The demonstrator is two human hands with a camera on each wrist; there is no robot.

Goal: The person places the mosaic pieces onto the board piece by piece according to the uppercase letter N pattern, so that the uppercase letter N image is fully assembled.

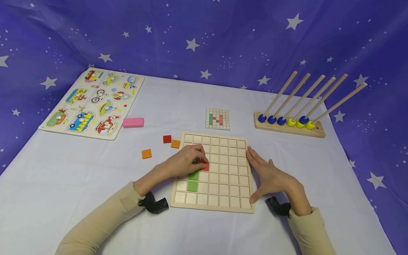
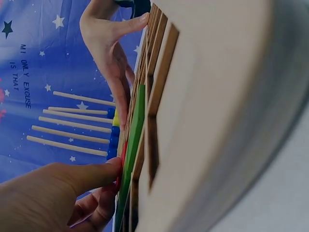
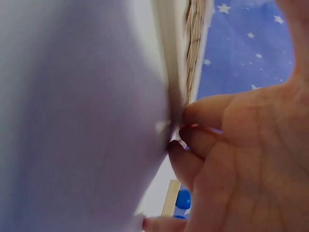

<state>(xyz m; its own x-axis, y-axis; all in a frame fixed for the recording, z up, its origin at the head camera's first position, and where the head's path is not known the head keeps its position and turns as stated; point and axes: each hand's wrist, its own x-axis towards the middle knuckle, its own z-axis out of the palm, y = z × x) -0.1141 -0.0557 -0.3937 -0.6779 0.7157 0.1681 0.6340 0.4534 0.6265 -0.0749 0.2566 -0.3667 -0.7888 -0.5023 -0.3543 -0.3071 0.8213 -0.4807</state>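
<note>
My left hand (image 1: 188,161) pinches a red square tile (image 1: 205,166) at a cell of the wooden grid board (image 1: 213,209). In the left wrist view, the thumb lies against the red tile (image 2: 122,162). Green tiles (image 1: 192,186) sit in cells beside and below this hand, one of them partly hidden under the fingers. Along the board's right edge rests my right hand (image 1: 272,177), its fingers stretched at the upper side and its thumb near the lower corner. The right wrist view has these fingertips (image 3: 195,140) touching the board's side.
Left of the board lie a dark red tile (image 1: 167,139), an orange tile (image 1: 175,143) and another orange tile (image 1: 146,153). Behind it is a small pattern card (image 1: 217,119). A pink block (image 1: 133,123) and picture puzzle (image 1: 122,110) stand left; a pegged bead stand (image 1: 290,129) stands right.
</note>
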